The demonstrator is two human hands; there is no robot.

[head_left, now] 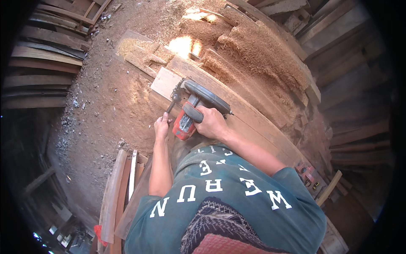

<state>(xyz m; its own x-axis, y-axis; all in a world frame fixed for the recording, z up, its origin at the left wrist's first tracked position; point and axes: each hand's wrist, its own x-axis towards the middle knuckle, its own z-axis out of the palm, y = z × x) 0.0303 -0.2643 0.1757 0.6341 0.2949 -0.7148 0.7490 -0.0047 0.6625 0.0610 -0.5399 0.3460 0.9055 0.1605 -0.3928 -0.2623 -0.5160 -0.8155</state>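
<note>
1. Head view: curled right hand (211,123) tightly around the grey handle (192,112) of a red-and-grey power tool (183,126).
2. Wrapped left hand (161,126) around the near end of a dark rod (170,106) at the tool's left side.
3. Located the tool over a long wooden plank (253,122), just beside a pale board (165,82); could not tell the exact contact beneath.
4. Noted heaped sawdust (262,59) beyond the plank.
5. Saw stacked boards (46,61) at far left, across a dirt floor (108,89).
</note>
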